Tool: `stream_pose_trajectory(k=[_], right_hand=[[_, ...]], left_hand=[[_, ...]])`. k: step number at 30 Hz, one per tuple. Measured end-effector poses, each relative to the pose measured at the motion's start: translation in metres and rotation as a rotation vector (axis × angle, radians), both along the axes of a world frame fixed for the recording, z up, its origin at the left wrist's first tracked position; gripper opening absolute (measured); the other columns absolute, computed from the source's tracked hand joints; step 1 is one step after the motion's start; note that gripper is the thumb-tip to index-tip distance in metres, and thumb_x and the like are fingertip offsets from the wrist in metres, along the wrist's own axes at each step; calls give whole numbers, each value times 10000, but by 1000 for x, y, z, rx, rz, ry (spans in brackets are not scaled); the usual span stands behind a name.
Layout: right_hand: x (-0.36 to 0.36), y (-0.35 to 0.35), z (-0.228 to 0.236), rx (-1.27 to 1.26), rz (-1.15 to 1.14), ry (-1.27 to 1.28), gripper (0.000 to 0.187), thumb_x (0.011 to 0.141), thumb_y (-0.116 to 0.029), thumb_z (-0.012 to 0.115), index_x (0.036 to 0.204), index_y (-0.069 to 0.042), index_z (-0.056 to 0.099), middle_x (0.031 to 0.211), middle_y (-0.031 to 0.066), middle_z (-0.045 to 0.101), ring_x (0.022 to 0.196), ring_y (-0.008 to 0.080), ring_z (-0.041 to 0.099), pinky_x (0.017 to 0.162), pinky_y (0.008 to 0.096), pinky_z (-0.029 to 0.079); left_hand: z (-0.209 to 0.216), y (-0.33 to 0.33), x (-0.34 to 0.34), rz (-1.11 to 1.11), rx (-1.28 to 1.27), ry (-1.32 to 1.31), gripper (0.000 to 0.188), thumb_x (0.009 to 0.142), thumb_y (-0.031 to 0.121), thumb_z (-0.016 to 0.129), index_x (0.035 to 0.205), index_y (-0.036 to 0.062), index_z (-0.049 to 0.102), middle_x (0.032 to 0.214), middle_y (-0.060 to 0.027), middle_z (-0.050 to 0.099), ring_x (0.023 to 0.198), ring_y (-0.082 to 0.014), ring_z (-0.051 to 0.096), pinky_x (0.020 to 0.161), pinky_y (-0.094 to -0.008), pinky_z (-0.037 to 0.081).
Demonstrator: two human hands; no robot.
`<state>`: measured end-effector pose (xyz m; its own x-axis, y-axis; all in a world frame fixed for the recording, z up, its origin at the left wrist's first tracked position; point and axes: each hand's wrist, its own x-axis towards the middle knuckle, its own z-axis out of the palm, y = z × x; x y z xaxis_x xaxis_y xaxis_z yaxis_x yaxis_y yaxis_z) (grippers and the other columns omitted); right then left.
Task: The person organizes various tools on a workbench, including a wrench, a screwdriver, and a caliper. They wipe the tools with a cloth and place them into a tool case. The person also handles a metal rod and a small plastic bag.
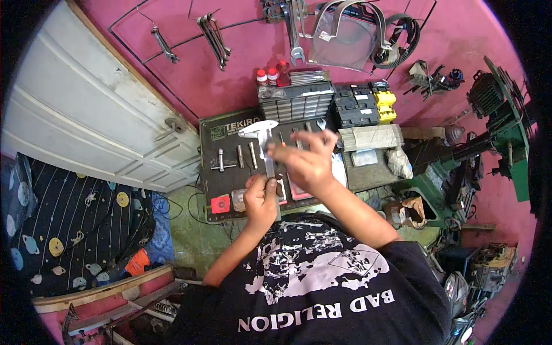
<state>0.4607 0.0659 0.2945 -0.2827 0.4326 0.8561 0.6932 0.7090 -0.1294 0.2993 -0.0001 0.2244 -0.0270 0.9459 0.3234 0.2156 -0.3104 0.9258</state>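
A silver vernier caliper [269, 167] stands over the workbench with its jaws at the far end. My left hand [261, 200] is wrapped round the caliper's lower beam. My right hand [313, 164] is raised just right of the jaws. Its fingers are apart and somewhat blurred, and one fingertip overlaps the caliper's slide; whether it touches cannot be told. On the dark bench mat [214, 183] left of the caliper lie a T-handle wrench [221, 161] and short metal rods [241, 156]. A red square piece [220, 204] lies at the mat's near left corner.
Behind the mat stands a small drawer cabinet [296, 104] with red bottles [282, 75] on top. Black and yellow cases [362, 106] sit beside it. Wrenches [214, 40] hang on the pink wall. A white door [98, 109] is at left, a green machine [512, 121] at right.
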Motion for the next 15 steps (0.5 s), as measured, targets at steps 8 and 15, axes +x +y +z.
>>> stream_pose_trajectory(k=[8, 15], right_hand=[[21, -23, -34, -179, 54, -117, 205, 814, -187, 718, 962, -323, 762, 1021, -151, 755, 1040, 140, 623, 995, 458, 265], [10, -17, -13, -193, -21, -75, 295, 778, -176, 723, 1027, -331, 755, 1141, -154, 731, 1226, 185, 580, 1054, 535, 225]], left_hand=[[-12, 2, 1, -22, -134, -219, 238, 1059, 227, 539, 1009, 12, 629, 748, 4, 587, 690, -77, 533, 636, -237, 431], [-3, 8, 15, -121, -220, -376, 246, 1060, 215, 538, 1024, -5, 641, 834, -12, 641, 735, -87, 573, 682, -243, 462]])
